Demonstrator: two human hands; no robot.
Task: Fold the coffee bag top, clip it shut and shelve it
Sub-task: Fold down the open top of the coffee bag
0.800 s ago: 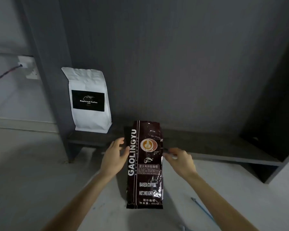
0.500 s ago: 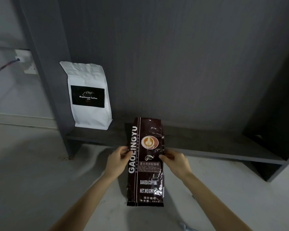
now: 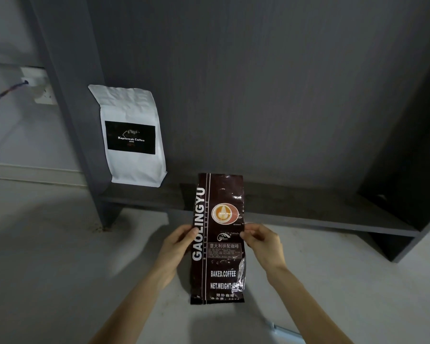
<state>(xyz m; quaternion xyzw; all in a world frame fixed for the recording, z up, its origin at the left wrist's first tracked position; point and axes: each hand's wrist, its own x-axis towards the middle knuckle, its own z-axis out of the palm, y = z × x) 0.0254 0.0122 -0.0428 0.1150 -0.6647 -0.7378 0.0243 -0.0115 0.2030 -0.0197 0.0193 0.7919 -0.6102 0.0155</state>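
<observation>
A tall dark brown coffee bag point(image 3: 217, 264) with white lettering stands upright on the pale floor in front of a low dark shelf point(image 3: 296, 209). My left hand point(image 3: 178, 242) grips its left edge at mid-height, thumb on the front. My right hand point(image 3: 263, 240) pinches its right edge at the same height. The bag's top is straight and unfolded. A pale blue object, perhaps a clip point(image 3: 287, 328), lies on the floor by my right forearm.
A white coffee bag point(image 3: 132, 135) with a black label stands on the shelf's left end against the side panel point(image 3: 67, 95). The dark back panel rises behind. A wall socket point(image 3: 39, 88) with a cable sits at far left.
Both hands have closed in from beside the brown bag and taken hold of its two edges. The bag stays upright in the same spot.
</observation>
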